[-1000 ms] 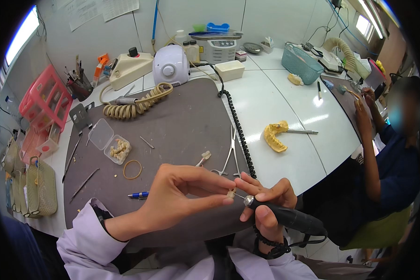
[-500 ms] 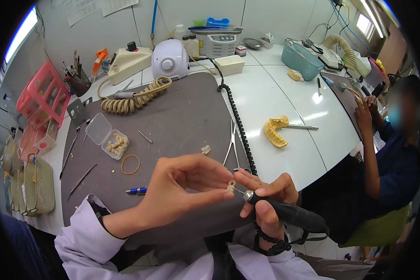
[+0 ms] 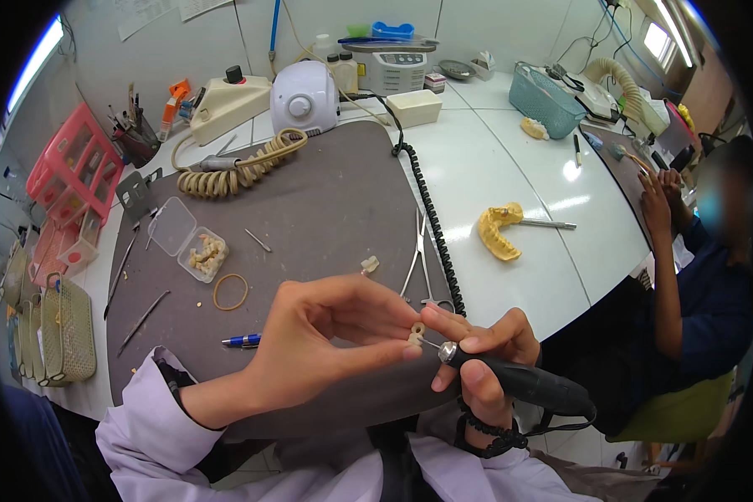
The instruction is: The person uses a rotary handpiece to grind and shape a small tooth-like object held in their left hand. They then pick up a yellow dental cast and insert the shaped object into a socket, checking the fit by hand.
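Between the thumb and fingertips of my left hand [image 3: 326,330] is a small cream dental crown piece [image 3: 417,335] with a round hole showing. My right hand [image 3: 489,351] is closed around a black rotary handpiece [image 3: 519,381] with a silver nose. Its thin bur [image 3: 428,344] points left and meets or nearly meets the crown piece; I cannot tell which. The fingertips of both hands are close together beside the piece. Just beyond them on the grey mat [image 3: 309,209] lie a small whitish tooth piece [image 3: 370,264] and metal scissor-handled forceps [image 3: 419,259].
An open clear box of tooth pieces [image 3: 205,255], a rubber band [image 3: 231,292] and a blue pen [image 3: 241,341] lie leftward. A yellow dental cast [image 3: 499,232] sits right of the coiled black cord [image 3: 431,217]. A white control unit [image 3: 303,99] stands behind; a co-worker [image 3: 678,276] sits at right.
The view has shifted slightly. Both hands keep nearly the same pose, with the crown piece and handpiece held as before.
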The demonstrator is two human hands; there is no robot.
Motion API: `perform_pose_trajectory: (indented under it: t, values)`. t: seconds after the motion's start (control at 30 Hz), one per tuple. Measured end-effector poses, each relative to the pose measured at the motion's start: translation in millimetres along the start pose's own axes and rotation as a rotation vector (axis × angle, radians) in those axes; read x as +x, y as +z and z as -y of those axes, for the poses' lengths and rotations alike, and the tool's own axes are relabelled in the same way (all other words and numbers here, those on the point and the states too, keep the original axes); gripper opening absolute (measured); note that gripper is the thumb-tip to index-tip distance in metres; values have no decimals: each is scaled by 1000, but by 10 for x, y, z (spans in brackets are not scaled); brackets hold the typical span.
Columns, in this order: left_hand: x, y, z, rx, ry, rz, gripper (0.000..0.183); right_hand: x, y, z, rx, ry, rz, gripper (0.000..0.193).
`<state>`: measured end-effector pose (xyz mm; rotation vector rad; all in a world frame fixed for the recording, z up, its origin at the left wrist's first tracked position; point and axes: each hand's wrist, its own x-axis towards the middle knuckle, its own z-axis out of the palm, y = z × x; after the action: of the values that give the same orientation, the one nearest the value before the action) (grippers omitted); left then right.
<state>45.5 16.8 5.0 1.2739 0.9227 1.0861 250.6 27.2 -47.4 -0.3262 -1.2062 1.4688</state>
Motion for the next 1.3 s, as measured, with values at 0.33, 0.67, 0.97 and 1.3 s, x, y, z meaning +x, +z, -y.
perform_pose_trajectory:
  t: [0.33, 0.67, 0.97, 1.3]
  values:
    - [1, 11, -12, 14, 5, -1, 27, 8, 19, -39, -23, -59, -59, 24]
    - [0, 15, 44, 54, 121, -7, 26, 49, -17, -102, -66, -147, -20, 22]
    - [-10, 19, 64, 45, 127, -21, 24, 61, -2, -47, -99, -90, -5, 20]
    - [-8, 27, 41, 66, 123, -34, 25, 54, -30, -44, -56, -54, 31, 17]
